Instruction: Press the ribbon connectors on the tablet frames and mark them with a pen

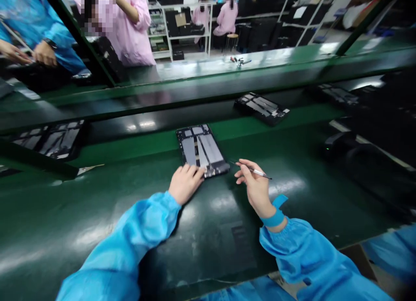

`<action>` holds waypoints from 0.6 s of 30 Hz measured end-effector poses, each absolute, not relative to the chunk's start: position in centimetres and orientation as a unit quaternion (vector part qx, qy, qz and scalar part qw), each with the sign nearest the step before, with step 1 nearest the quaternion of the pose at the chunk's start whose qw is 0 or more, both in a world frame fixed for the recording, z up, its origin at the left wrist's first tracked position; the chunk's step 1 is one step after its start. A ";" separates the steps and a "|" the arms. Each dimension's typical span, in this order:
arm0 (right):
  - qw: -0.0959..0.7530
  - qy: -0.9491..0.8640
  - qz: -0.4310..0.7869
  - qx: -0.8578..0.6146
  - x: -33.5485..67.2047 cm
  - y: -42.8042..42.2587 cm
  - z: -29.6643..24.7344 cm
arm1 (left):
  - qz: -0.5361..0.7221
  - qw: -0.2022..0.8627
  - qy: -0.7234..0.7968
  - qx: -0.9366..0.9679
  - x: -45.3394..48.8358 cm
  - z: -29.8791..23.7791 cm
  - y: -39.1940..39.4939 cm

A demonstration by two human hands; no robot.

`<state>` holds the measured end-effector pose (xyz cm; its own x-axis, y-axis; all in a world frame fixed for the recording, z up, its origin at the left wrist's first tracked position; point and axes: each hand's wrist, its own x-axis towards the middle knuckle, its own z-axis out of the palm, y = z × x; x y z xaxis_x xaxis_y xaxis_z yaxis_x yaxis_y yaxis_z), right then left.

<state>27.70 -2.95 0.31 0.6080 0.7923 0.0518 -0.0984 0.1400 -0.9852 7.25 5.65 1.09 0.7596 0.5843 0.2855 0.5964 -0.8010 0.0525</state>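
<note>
An opened tablet (201,150), back cover off with grey inner parts showing, lies on the green bench in front of me. My left hand (186,181) rests on its near left corner, fingers curled over the edge. My right hand (255,186) is just right of the tablet, pinching thin metal tweezers (251,169) whose tip points toward the tablet's near right corner. Both arms wear blue sleeves; a blue strap circles my right wrist.
More opened tablets lie on the dark conveyor: one (261,108) at the right, one (53,138) at the left, another (338,94) far right. People in pink and blue coats (130,27) work across the line. A dark device (338,145) sits at right.
</note>
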 end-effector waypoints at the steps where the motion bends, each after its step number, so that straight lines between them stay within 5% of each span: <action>1: 0.689 -0.296 0.325 -0.576 27.8 -2.9 0.1 | -0.150 0.024 -0.341 -0.928 8.1 1.0 8.0; 7: 0.634 -0.301 0.345 -0.623 28.2 -3.3 -1.8 | -0.217 0.030 -0.538 -0.814 7.0 0.9 20.4; 13: 0.559 -0.338 0.355 -0.669 28.8 -3.3 -3.5 | -0.370 0.068 -0.801 -0.465 -9.0 3.8 25.3; 18: 0.473 -0.372 0.333 -0.726 29.5 -3.6 -5.1 | -0.476 0.049 -0.833 -0.277 -18.6 5.7 26.1</action>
<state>29.55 -3.60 -5.06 0.5016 0.8550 -0.1316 0.2241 -0.2754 -0.9348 -18.61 26.10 5.73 -0.8414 0.4157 0.3454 0.5086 0.3929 0.7661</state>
